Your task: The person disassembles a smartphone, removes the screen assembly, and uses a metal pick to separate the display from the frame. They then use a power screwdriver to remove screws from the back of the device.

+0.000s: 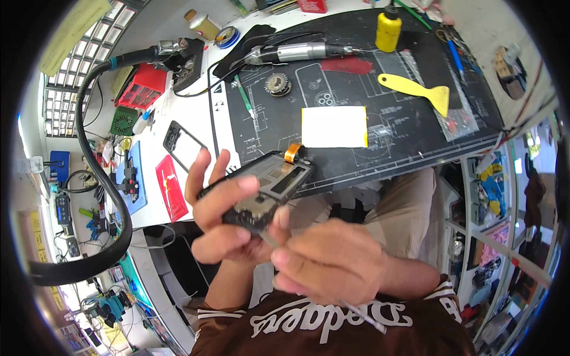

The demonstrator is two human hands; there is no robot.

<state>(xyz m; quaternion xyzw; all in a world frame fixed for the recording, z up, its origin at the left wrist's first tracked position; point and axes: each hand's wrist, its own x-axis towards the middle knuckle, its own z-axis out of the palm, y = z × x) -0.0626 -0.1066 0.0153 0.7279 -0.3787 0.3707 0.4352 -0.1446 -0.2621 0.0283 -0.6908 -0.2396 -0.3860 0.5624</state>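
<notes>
My left hand [221, 216] grips an opened smartphone [290, 178] above my lap, thumb and fingers round its near end and sides. The phone is tilted, with its inner metal frame facing up. An orange flex cable [293, 152] sticks up from its far end. My right hand [332, 261] is closed round a slim, pale tool [371, 320] close to my left hand. The tool's flat, greyish tip meets the phone's near edge, or nearly so; motion blur hides the exact contact. Its thin rear end points down towards my shirt.
On the black work mat lie a white rectangular pad [335, 126], a yellow scraper [415, 89], a rotary tool [297, 52] and a yellow bottle [388, 29]. A phone back frame [184, 141] and a red packet [171, 188] lie left. A black flexible hose [80, 113] arches there.
</notes>
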